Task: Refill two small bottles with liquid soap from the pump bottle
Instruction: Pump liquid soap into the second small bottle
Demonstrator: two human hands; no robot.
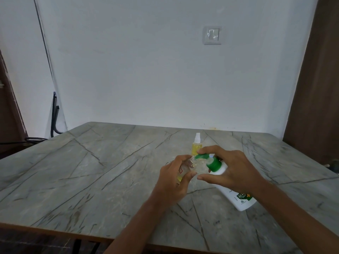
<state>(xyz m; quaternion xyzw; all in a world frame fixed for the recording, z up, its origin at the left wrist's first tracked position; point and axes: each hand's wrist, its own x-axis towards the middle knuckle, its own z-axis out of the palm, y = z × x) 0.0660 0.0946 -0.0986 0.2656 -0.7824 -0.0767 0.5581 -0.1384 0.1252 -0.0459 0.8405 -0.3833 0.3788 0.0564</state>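
My left hand [176, 177] grips a small clear bottle [185, 168], tilted, its open neck up against the green spout of the pump bottle. A little yellow liquid shows low in it. The white pump bottle [233, 191] with a green pump head [213, 164] leans toward the left above the table. My right hand [229, 169] holds it around the neck, the index finger lying over the pump head. A second small bottle [196, 146], yellow-filled with a white spray cap, stands upright just behind my hands.
A grey marble-patterned table [110, 171] fills the view, its wooden front edge near me. A white wall with a light switch [212, 35] rises behind it. A dark chair back [54, 114] stands at the far left, a brown door [319, 88] at right.
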